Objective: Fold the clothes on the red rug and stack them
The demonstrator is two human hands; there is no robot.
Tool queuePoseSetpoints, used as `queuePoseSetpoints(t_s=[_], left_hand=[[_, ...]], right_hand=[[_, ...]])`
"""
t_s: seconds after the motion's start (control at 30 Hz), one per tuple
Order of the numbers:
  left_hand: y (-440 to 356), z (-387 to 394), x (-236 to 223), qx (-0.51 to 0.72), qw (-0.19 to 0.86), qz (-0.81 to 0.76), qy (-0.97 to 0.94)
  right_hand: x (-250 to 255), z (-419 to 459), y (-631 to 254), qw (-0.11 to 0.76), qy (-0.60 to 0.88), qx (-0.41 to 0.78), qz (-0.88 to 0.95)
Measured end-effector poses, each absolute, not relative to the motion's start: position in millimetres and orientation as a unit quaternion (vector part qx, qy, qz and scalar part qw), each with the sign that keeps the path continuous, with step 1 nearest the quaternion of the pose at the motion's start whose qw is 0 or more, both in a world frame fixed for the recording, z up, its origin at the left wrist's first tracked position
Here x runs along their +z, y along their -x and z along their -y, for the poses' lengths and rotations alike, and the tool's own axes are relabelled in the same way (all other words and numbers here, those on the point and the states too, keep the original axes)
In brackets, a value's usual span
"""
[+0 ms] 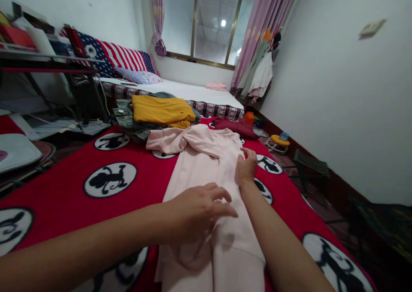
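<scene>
The pink long-sleeved top [199,167] is laid 12-to-6 o'clock, its middle overhung by the spread left hand [196,208], its 1-o'clock edge flanked by the half-open right hand [247,167].

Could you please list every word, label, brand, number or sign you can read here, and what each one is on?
There is no readable text.
The red cylinder and papers at the left are too blurred to tell whether they carry any.
The red blanket shows figures in circles, with no lettering that can be made out.
</scene>
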State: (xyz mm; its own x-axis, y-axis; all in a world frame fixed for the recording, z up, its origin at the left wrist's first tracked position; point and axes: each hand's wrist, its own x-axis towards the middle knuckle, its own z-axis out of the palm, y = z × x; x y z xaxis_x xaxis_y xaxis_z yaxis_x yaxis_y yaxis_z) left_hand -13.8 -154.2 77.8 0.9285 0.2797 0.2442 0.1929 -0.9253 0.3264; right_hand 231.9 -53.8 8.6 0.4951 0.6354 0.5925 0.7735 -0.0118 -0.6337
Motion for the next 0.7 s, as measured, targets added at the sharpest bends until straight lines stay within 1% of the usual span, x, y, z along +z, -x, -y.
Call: queuePoseSetpoints(t_s=[0.07, 0.17, 0.23, 0.3, 0.37, 0.4, 0.5, 0.57, 0.6, 0.63, 0.67, 0.7], left_hand=[[7, 147, 69, 0.117, 0.138, -0.062, -0.982], [-1, 144, 64, 0.101, 0.117, -0.018, -0.988], [-5, 145, 62, 0.108, 0.113, -0.006, -0.988], [-7, 148, 59, 0.112, 0.130, -0.001, -0.985], [-5, 151, 55, 0.109, 0.173, -0.002, -0.979], [-2, 153, 53, 0.108, 0.203, -0.002, -0.973], [11, 154, 54, 0.094, 0.320, -0.021, -0.942], [23, 146, 61, 0.089, 0.396, -0.079, -0.910], [30, 138, 65, 0.110, 0.414, -0.128, -0.894], [38, 126, 70, 0.152, 0.406, -0.186, -0.882], [47, 111, 74, 0.213, 0.365, -0.250, -0.871], [58, 94, 76, 0.284, 0.297, -0.317, -0.855]], right_hand=[[11, 59, -239, 0.416, 0.762, -0.106, 0.484], [15, 64, -246, 0.293, 0.817, -0.075, 0.491], [17, 65, -250, 0.256, 0.827, -0.047, 0.498], [19, 65, -253, 0.254, 0.832, -0.046, 0.491], [21, 64, -256, 0.247, 0.836, -0.056, 0.486], [23, 63, -256, 0.229, 0.837, -0.060, 0.494], [34, 56, -252, 0.127, 0.828, -0.095, 0.537], [47, 48, -244, 0.074, 0.819, -0.128, 0.555], [52, 44, -238, 0.071, 0.811, -0.132, 0.566], [57, 40, -231, 0.087, 0.798, -0.122, 0.583], [59, 36, -221, 0.116, 0.779, -0.100, 0.609], [58, 33, -211, 0.144, 0.753, -0.067, 0.638]])
